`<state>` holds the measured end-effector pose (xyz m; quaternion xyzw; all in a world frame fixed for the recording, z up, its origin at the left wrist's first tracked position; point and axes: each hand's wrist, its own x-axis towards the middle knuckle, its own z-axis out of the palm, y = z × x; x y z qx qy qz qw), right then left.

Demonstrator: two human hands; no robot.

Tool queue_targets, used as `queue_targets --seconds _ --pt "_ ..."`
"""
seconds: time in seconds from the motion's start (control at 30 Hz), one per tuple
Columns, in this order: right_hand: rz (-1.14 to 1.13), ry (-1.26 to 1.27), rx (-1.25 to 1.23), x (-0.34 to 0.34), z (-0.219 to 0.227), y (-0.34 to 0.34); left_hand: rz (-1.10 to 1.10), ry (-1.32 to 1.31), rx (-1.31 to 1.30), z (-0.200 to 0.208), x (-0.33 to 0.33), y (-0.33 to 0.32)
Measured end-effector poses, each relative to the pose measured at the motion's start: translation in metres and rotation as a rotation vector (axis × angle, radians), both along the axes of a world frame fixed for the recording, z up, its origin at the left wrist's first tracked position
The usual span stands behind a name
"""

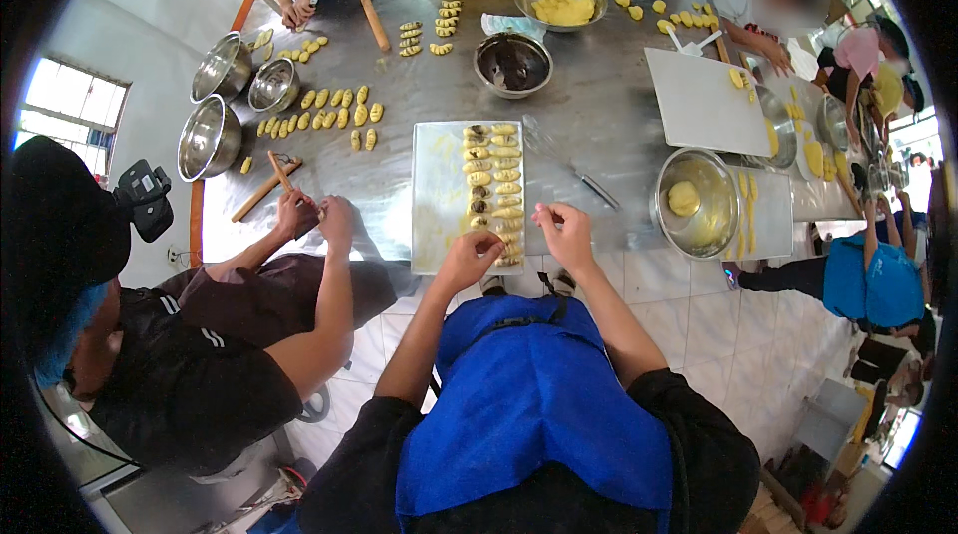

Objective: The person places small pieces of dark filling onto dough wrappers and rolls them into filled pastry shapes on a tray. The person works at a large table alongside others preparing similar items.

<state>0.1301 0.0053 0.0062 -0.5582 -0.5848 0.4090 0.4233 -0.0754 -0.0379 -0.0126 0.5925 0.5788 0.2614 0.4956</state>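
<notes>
Two columns of small yellow dough pieces (507, 175), several with dark filling showing, lie on a white board (435, 197) in front of me. My left hand (469, 261) is over the board's near right part, its curled fingertips right by the nearest pieces. Whatever they grip, if anything, is hidden. Beyond the board's right edge, my right hand (566, 235) is raised, thumb and fingers closed in a pinch. Anything between those fingertips is too small to name. A wire whisk (596, 189) lies on the table to the right of the board.
On the metal table (599, 75) stand a bowl of dark filling (512, 65), a bowl of yellow dough (562, 7) and a bowl holding a dough ball (696, 203). Steel bowls (210, 138) and dough rolls (319, 119) are at left. A co-worker's hands (311, 218) work close by, near rolling pins (266, 189).
</notes>
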Motion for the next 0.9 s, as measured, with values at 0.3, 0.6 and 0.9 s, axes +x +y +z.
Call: queue_targets --seconds 0.3,0.6,0.9 --pt "-0.066 0.020 -0.010 0.004 -0.008 -0.010 -0.061 -0.007 0.004 0.009 0.000 0.002" --pt "-0.073 -0.004 0.017 -0.011 -0.002 -0.012 -0.074 -0.028 0.019 0.007 -0.013 -0.006" --pt "-0.071 0.033 0.012 -0.024 -0.007 -0.014 -0.086 -0.030 -0.025 0.006 -0.034 -0.016"
